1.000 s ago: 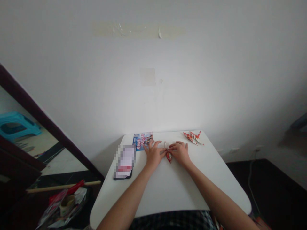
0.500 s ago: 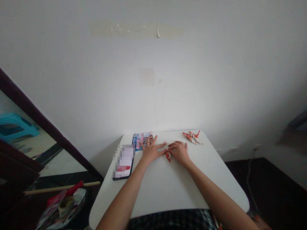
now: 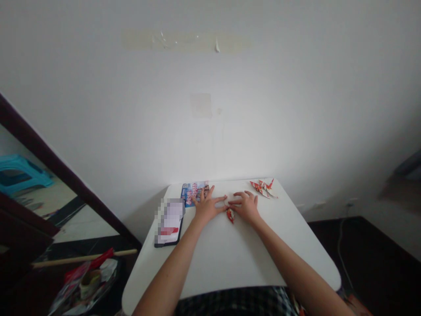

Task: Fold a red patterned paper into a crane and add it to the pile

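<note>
A small red and white piece of folded paper (image 3: 230,216) lies on the white table (image 3: 230,259), its pointed end toward me. My left hand (image 3: 207,208) rests flat with its fingers spread; its thumb reaches the left side of the paper, and its other fingers lie partly over the blue printed sheet (image 3: 190,193). On the other side, my right hand (image 3: 247,208) has its fingers apart, with thumb and fingertips at the paper's upper right edge. Whether the fingertips press on it is too small to tell.
Folded red and white paper pieces (image 3: 263,188) lie at the table's far right corner. A phone (image 3: 171,221), its screen blurred, lies at the left edge. Behind the table rises a white wall (image 3: 210,145). A bag-lined bin (image 3: 92,285) stands on the floor at left.
My right hand's fingers have spread wider and lifted a little from the folded paper, showing more of its top. My left hand has hardly moved.
</note>
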A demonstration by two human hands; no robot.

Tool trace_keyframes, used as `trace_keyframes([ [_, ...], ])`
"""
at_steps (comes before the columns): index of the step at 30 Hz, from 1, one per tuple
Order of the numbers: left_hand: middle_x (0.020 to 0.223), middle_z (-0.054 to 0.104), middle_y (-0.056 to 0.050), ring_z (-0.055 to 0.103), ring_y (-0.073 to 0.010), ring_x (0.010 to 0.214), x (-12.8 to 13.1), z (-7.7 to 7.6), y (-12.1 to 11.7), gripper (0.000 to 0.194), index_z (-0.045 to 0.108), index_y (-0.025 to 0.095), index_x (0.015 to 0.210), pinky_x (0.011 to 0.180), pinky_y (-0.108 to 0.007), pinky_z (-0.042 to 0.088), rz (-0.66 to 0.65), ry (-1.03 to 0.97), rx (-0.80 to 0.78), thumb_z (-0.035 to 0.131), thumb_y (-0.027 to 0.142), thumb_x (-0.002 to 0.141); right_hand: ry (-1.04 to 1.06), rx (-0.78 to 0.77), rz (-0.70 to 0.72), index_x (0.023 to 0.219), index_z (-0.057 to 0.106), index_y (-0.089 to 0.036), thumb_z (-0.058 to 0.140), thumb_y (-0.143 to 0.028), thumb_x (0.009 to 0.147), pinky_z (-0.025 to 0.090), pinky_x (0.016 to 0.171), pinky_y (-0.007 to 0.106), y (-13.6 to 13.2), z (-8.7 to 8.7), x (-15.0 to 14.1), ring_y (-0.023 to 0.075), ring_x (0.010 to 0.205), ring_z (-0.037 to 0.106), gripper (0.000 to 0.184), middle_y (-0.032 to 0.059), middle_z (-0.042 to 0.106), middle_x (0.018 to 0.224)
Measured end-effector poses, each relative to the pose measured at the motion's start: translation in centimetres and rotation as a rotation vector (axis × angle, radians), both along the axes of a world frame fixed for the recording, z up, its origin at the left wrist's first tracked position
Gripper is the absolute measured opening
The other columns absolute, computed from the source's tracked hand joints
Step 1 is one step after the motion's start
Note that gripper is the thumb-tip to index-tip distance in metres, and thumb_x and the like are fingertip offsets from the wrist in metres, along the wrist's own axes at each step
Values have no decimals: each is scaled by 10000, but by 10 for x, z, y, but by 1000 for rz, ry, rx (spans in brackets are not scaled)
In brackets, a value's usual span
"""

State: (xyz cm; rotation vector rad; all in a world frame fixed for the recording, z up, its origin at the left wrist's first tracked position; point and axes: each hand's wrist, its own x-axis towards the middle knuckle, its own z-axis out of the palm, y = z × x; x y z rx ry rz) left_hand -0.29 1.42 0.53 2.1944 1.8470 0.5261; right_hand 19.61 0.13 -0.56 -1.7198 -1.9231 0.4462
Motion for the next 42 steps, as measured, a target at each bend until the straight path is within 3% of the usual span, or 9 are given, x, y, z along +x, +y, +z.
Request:
trace_keyframes([
  [6,1727,250,63,84,-461,1595,-2,-2,5,574,675,554,1290,1223,-743,61,-10,-1,-31,716,737,747,-70,-69,4,1149,756,-501,713,-452,899,4,1175,766,5,2,-1,404,1536,181,259,-36,480,1565],
  [11,1737,220,55,69,-454,1598,-3,-6,7,582,614,590,1339,1195,-774,9,-28,29,-32,671,745,781,-107,-117,14,1261,694,-517,690,-473,911,-30,1155,792,8,2,-3,432,1562,101,352,-17,390,1633],
  [18,1722,275,43,150,-437,1588,-2,-9,2,589,596,567,1376,1219,-741,9,-38,37,43,660,721,811,-124,-97,13,1329,647,-518,661,-437,933,-18,1157,788,3,2,-5,419,1561,112,404,16,385,1633],
  [22,1664,400,-1,266,-434,1545,0,-9,-1,529,708,512,1266,1224,-754,33,-19,-13,137,783,635,758,-75,-50,-13,1242,722,-479,704,-400,901,23,1194,732,0,2,-4,388,1534,188,350,14,449,1583],
  [27,1558,542,5,316,-402,1521,3,-12,-2,156,833,412,927,1202,-792,39,-75,-78,185,843,442,774,4,20,-48,981,817,-401,771,-380,840,89,1205,670,0,1,-3,355,1482,279,149,3,535,1499],
  [30,1560,544,13,325,-400,1515,4,-12,-2,81,841,392,861,1181,-812,24,-89,-94,151,833,427,789,36,43,-40,881,827,-381,791,-372,824,98,1209,651,-1,0,-2,349,1466,300,68,-7,574,1462],
  [37,1601,493,68,301,-446,1523,0,-8,0,111,835,461,899,1142,-857,-21,-64,-56,100,792,513,811,48,-1,-36,874,834,-414,802,-361,818,78,1213,674,4,2,-1,368,1469,301,84,-29,581,1472],
  [42,1668,387,73,259,-450,1541,-4,-4,1,386,733,561,1180,1166,-831,2,-37,12,34,721,662,807,11,-64,-42,998,814,-449,772,-410,853,42,1220,687,9,0,-2,363,1505,264,155,-44,529,1531],
])
